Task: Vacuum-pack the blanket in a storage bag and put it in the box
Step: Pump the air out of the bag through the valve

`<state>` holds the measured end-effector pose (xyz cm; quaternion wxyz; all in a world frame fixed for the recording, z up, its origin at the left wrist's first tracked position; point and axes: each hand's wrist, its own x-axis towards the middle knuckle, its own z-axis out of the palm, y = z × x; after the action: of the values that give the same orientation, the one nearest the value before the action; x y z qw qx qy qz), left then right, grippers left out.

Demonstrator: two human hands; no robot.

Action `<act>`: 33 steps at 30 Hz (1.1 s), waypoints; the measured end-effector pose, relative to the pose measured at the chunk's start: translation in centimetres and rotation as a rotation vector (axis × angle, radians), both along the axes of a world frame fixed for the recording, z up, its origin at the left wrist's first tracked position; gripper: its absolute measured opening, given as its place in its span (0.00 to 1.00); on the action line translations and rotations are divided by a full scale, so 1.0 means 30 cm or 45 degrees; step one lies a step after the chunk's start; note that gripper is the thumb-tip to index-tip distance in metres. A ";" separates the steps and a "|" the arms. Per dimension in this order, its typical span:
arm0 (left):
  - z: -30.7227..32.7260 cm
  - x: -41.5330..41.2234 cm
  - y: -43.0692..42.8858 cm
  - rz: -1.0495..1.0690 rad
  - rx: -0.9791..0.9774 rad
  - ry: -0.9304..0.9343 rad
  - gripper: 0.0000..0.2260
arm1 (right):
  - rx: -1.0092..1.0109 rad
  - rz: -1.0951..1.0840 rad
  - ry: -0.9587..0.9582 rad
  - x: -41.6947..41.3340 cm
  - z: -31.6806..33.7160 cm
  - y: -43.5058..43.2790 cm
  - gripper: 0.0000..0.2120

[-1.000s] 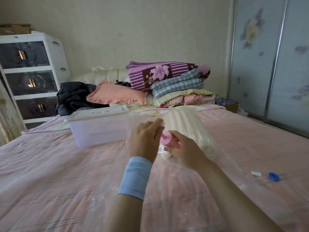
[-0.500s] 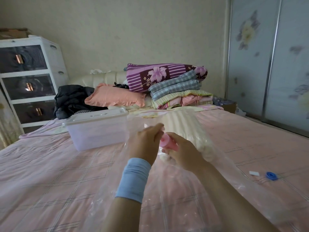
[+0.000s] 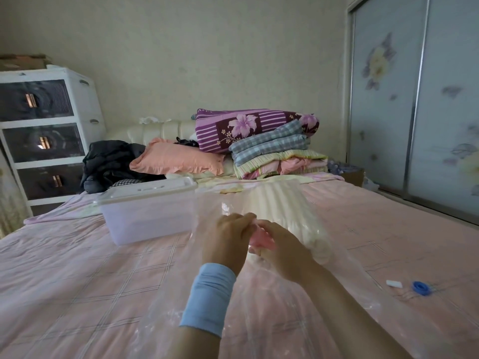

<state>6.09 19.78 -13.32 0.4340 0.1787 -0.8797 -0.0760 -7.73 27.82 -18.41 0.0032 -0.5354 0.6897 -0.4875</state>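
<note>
A clear plastic storage bag (image 3: 293, 314) lies along the pink bed, with a folded cream blanket (image 3: 282, 203) inside its far half. Over the bag, my right hand (image 3: 281, 248) grips a small pink pump (image 3: 261, 240). My left hand (image 3: 228, 238), with a blue wristband, curls its fingers on the pump's top end; most of the pump is hidden between the hands. A translucent lidded box (image 3: 150, 211) stands on the bed to the left of the bag.
A blue cap (image 3: 421, 288) and a small white clip (image 3: 393, 283) lie on the bed at the right. Pillows and folded bedding (image 3: 261, 143) are stacked at the headboard. A white drawer unit (image 3: 46, 130) stands left; wardrobe doors (image 3: 414, 99) right.
Both hands have closed in tighter around the pink pump, so less of it shows. The left fingers now curl over its top end.
</note>
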 end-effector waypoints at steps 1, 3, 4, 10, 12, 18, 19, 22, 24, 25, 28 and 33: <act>0.016 0.001 -0.001 0.017 -0.035 0.025 0.10 | -0.014 -0.008 0.005 -0.001 -0.001 -0.001 0.24; 0.092 0.026 0.020 0.072 -0.211 0.264 0.09 | -0.034 -0.040 0.005 -0.014 0.001 0.007 0.21; 0.140 0.044 0.034 0.113 -0.304 0.426 0.08 | -0.033 -0.037 -0.021 -0.021 0.005 0.015 0.20; 0.122 0.042 0.038 0.163 -0.449 0.632 0.07 | 0.028 -0.033 -0.050 -0.034 0.004 0.028 0.21; 0.011 0.009 0.016 0.058 -0.276 0.324 0.08 | 0.039 -0.024 -0.018 -0.026 -0.001 0.021 0.22; 0.154 0.042 0.054 0.025 -0.327 0.423 0.08 | 0.006 -0.064 -0.042 -0.041 0.006 0.034 0.20; 0.205 0.066 0.069 0.038 -0.389 0.539 0.08 | 0.016 -0.056 -0.067 -0.049 0.008 0.038 0.20; 0.270 0.094 0.094 0.080 -0.474 0.763 0.08 | 0.047 -0.025 -0.113 -0.058 0.005 0.043 0.18; 0.204 0.052 0.078 0.061 -0.404 0.703 0.08 | 0.053 -0.032 -0.104 -0.050 0.001 0.042 0.19; 0.147 0.026 0.067 0.035 -0.339 0.602 0.08 | 0.047 -0.034 -0.097 -0.045 0.001 0.041 0.20; -0.013 -0.028 0.035 0.002 -0.061 0.148 0.08 | 0.062 0.009 -0.119 -0.028 -0.002 0.035 0.21; 0.106 0.010 0.049 -0.022 -0.224 0.330 0.07 | 0.003 -0.037 -0.103 -0.029 0.001 0.031 0.20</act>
<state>6.38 21.25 -10.14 0.5573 0.1213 -0.8210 -0.0249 -8.60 28.74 -18.37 0.0247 -0.5051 0.6974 -0.5079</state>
